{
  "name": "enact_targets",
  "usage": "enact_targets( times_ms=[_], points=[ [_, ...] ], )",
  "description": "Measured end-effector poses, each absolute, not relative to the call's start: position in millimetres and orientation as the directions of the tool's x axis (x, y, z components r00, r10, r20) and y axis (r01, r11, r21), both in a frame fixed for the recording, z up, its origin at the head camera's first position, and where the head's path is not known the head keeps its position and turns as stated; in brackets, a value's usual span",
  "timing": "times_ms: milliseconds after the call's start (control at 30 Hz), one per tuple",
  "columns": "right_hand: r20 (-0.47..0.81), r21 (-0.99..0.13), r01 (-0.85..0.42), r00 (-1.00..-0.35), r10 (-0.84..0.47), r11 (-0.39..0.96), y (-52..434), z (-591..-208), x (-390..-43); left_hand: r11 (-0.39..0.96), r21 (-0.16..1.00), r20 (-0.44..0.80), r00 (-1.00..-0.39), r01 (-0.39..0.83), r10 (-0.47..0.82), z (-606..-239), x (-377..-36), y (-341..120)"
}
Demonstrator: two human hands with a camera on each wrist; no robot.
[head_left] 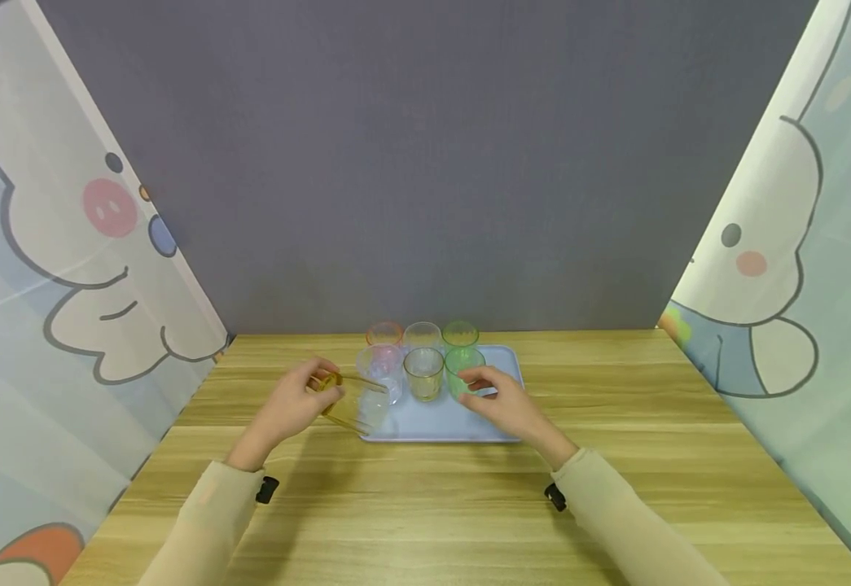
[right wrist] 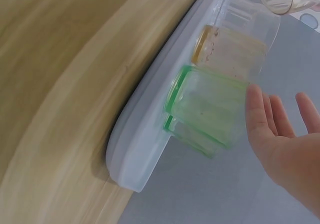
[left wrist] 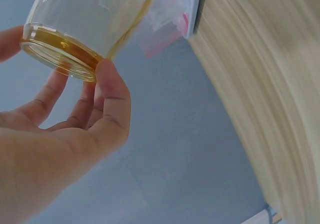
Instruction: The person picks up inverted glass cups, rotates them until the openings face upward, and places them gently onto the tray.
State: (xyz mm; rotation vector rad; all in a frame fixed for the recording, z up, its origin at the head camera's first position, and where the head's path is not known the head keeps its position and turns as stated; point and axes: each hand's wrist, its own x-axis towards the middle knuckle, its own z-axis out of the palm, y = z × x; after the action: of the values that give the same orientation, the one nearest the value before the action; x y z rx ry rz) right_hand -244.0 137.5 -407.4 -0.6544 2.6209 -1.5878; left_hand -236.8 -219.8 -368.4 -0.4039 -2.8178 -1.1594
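Observation:
My left hand (head_left: 299, 404) pinches an amber-tinted drinking glass (head_left: 352, 404) by its thick base. The glass lies tilted on its side in the air, mouth pointing right over the left front corner of the pale blue tray (head_left: 447, 427). In the left wrist view, thumb and fingers grip the glass's amber base (left wrist: 62, 46). My right hand (head_left: 507, 404) is beside the front green glass (head_left: 462, 382), thumb and fingers apart. From the right wrist, a fingertip is right at the rim of that green glass (right wrist: 207, 104), and the hand holds nothing.
Several upright glasses stand in two rows on the tray: a pink one (head_left: 384, 335), a clear one (head_left: 423, 334) and a green one (head_left: 460, 332) behind; a clear one (head_left: 377, 370) and an amber one (head_left: 423, 376) in front. A grey panel (head_left: 425, 163) rises behind the wooden table (head_left: 425, 513).

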Motion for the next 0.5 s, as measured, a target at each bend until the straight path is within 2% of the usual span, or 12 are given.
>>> enact_targets(
  times_ms=[200,500],
  points=[
    [0.229,-0.854,-0.357,-0.911,-0.344,0.378,135,-408,-241,0.611,0.754,0.136,-0.967,0.241,0.213,-378,-237,-214],
    [0.184,-0.879,-0.311,-0.921,-0.344,0.362,133,-412,-239,0.469,0.854,0.132,-0.967,0.223,0.219,-390,-233,-202]
  ],
)
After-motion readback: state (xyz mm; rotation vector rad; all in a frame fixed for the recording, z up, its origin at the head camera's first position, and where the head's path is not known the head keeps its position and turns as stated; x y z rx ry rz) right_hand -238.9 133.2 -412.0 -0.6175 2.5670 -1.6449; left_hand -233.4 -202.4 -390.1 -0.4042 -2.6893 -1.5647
